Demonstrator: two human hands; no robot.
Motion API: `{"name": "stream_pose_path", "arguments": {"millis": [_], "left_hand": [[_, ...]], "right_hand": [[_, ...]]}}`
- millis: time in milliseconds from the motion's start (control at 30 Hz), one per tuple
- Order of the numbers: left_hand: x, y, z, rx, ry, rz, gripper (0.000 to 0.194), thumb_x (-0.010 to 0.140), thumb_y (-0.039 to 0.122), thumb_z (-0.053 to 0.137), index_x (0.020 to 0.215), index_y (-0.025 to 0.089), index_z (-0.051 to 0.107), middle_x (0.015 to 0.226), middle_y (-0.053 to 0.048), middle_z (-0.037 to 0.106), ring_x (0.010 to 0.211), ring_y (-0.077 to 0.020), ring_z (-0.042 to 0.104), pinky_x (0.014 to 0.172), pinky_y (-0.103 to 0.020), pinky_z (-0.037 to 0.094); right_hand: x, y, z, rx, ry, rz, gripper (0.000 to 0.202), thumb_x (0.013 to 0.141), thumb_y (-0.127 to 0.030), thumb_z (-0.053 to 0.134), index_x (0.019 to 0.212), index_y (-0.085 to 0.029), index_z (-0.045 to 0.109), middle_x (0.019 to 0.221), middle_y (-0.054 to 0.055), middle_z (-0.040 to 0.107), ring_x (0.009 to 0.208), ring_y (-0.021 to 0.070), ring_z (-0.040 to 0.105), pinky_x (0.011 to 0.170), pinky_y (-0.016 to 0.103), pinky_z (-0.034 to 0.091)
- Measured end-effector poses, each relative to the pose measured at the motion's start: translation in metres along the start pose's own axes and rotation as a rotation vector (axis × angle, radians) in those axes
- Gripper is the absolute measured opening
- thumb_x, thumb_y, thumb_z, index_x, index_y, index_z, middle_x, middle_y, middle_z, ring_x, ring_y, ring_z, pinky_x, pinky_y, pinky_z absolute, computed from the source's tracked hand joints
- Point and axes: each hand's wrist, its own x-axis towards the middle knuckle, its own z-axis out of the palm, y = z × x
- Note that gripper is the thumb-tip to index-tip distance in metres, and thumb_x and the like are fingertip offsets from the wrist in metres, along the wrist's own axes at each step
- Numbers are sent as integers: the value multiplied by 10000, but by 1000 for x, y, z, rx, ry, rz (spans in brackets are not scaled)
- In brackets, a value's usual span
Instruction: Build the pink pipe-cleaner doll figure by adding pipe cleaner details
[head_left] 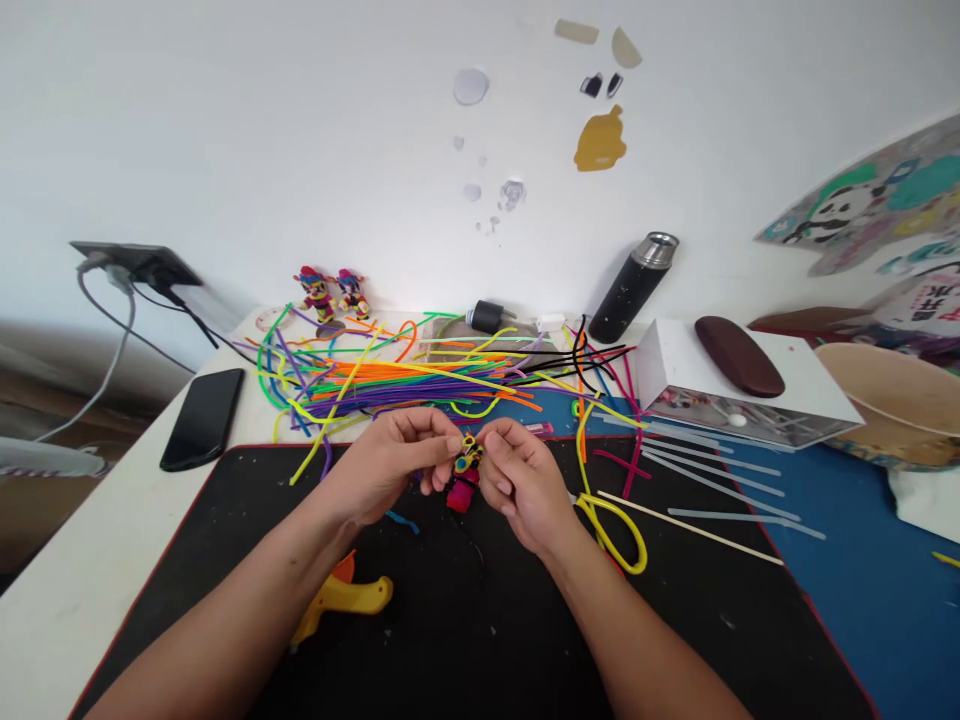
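Observation:
A small figure (463, 490) with a red-pink lower part and a yellow, blue and black upper part is held between my two hands, above the black mat (450, 620). My left hand (409, 455) pinches the figure's yellow upper part from the left, thumb against forefinger. On the right side, my right hand (521, 480) has its fingers closed at the figure's edge; what its fingertips grip is too small to make out. Behind the hands lies a pile of coloured pipe cleaners (420, 375). A blue fuzzy piece (403, 521) rests on the mat.
A yellow glue gun (352, 597) lies beside my left forearm, and yellow-handled scissors (634, 550) near my right wrist. Glue sticks (735, 516), a wooden stick (694, 528), a white box (750, 400) and a black flask (634, 288) stand or lie right; a phone (202, 418) lies left.

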Motion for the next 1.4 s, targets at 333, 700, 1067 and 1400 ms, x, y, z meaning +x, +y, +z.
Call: {"name": "stream_pose_path", "arguments": {"millis": [333, 700, 1067, 1400], "left_hand": [[2, -7, -1, 132, 75, 110, 399, 738, 492, 927, 773, 164, 700, 582, 8, 677, 493, -109, 571, 489, -208, 458], [2, -6, 5, 122, 21, 30, 408, 710, 503, 927, 760, 168, 699, 550, 16, 651, 481, -109, 551, 487, -213, 446], [0, -6, 5, 149, 30, 67, 383, 748, 485, 917, 774, 165, 710, 567, 15, 674, 496, -102, 569, 497, -201, 456], [1, -8, 5, 185, 105, 132, 380, 769, 485, 912, 769, 169, 700, 587, 14, 692, 505, -108, 596, 504, -202, 491]], "right_hand": [[1, 2, 0, 5, 17, 2, 373, 846, -482, 875, 911, -189, 652, 491, -135, 400, 368, 28, 231, 350, 152, 184], [1, 2, 0, -21, -6, 1, 338, 844, -459, 870, 934, -190, 686, 487, -138, 373, 386, 39, 220, 349, 152, 199], [1, 2, 1, 20, -5, 13, 352, 846, -464, 874, 941, -186, 681, 491, -137, 386, 385, 32, 220, 352, 143, 195], [2, 6, 2, 60, 17, 19, 389, 833, -483, 886, 942, -192, 653, 500, -134, 415, 378, 31, 232, 346, 148, 191]]}}
